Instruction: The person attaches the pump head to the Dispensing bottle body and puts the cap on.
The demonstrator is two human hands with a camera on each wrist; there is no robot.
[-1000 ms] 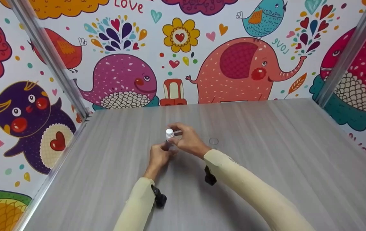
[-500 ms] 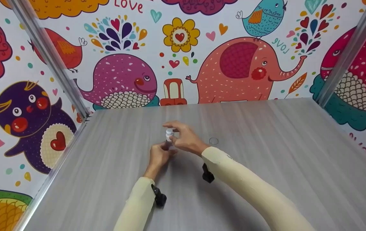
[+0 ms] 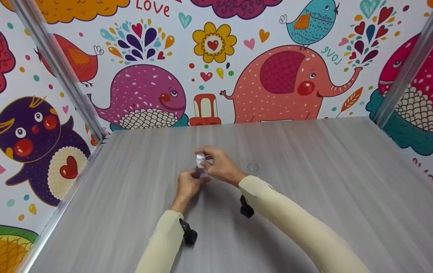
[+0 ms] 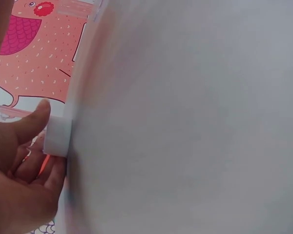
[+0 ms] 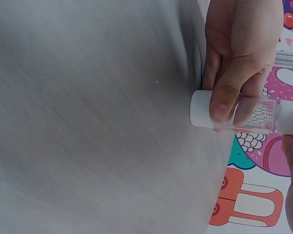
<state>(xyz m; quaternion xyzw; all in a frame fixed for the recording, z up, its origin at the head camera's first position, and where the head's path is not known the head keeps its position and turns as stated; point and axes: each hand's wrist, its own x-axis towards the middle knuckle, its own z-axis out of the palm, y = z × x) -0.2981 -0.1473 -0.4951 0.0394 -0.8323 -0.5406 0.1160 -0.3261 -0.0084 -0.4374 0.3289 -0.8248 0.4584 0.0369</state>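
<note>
A small clear bottle (image 5: 263, 116) stands upright on the table, with a white base (image 4: 57, 137) and a white top (image 3: 200, 156). My left hand (image 3: 189, 186) grips it low down, thumb across the clear wall just above the base. Higher up, my right hand (image 3: 221, 165) pinches the white top between thumb and fingers. Only the fingertips of that hand show at the edge of the right wrist view, on either side of the white part. In the head view the fingers hide much of the bottle's lower body.
A thin, clear round piece (image 3: 252, 167) lies on the grey table (image 3: 315, 182) to the right of the hands. Behind stands a wall (image 3: 216, 83) printed with cartoon animals, with metal posts (image 3: 59, 72) at the corners.
Half a second ago the right fingers had spread away from the white top; now they are back around it. The left hand and the bottle have kept their place.
</note>
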